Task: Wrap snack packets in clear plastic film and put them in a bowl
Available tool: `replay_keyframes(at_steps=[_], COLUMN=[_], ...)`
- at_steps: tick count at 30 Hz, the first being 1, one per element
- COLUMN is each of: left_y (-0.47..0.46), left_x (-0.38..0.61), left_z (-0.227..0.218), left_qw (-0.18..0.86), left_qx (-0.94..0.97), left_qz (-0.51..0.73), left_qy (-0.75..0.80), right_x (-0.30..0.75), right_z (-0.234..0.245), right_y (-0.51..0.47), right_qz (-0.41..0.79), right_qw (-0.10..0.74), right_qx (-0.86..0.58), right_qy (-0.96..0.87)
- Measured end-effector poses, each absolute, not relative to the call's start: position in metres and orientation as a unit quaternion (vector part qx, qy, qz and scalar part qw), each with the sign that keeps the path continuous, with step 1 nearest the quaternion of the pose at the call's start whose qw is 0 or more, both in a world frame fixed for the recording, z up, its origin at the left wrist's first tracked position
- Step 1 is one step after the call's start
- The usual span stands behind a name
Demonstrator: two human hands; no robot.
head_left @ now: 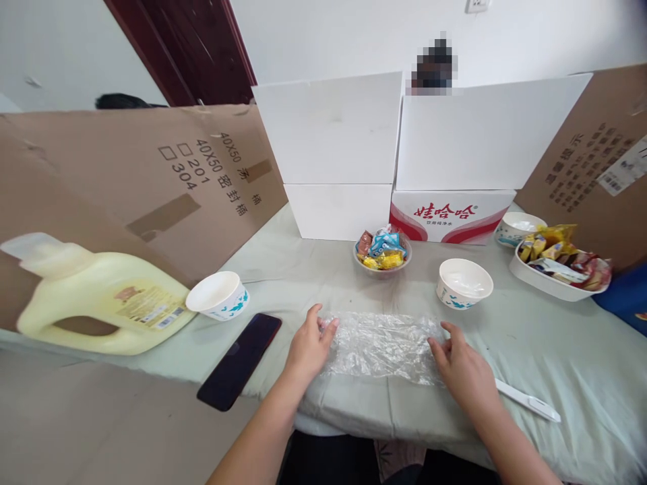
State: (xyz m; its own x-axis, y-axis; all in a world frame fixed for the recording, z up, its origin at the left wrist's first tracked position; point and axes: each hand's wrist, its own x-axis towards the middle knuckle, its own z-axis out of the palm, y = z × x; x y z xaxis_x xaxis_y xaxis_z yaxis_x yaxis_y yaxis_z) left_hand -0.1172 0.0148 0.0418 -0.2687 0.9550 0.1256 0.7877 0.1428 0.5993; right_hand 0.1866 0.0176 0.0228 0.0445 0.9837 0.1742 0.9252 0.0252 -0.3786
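A crinkled plastic sheet is pressed flat between the left hand and right hand, fingers loosely extended on its ends, apparently mid-smoothing; grasping an edge would likely be required next.

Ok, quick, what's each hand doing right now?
Left hand: open, fingers flat on the left end of the clear plastic sheet.
Right hand: open, fingertips pressing the sheet's right end. Neither grips anything.
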Motion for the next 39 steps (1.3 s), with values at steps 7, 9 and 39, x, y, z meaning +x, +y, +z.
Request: replay_keyframes(at_steps=[7, 9, 39], left_y=[-0.015, -0.018, 0.014], left_x=[-0.122, -0.121, -0.136], left_z=[0.021, 0.014, 0.021], left_qw=[0.138, 0.107, 0.014], left_qx=[0.594, 0.623, 0.79], left_qz=[0.393, 0.383, 0.046], left_qy=[0.688, 0.674, 0.612], right_x=[0.184, 0.182, 0.185], right_z=[0.015, 0.01, 0.005], right_y=[-0.003, -0.004, 0.018], right_qz=[0.019, -0.005, -0.005], right_qw=[0.266, 0.224, 0.063], right_qx=[-0.663, -0.666, -0.61], right_qy=[-0.7, -0.711, -0.79])
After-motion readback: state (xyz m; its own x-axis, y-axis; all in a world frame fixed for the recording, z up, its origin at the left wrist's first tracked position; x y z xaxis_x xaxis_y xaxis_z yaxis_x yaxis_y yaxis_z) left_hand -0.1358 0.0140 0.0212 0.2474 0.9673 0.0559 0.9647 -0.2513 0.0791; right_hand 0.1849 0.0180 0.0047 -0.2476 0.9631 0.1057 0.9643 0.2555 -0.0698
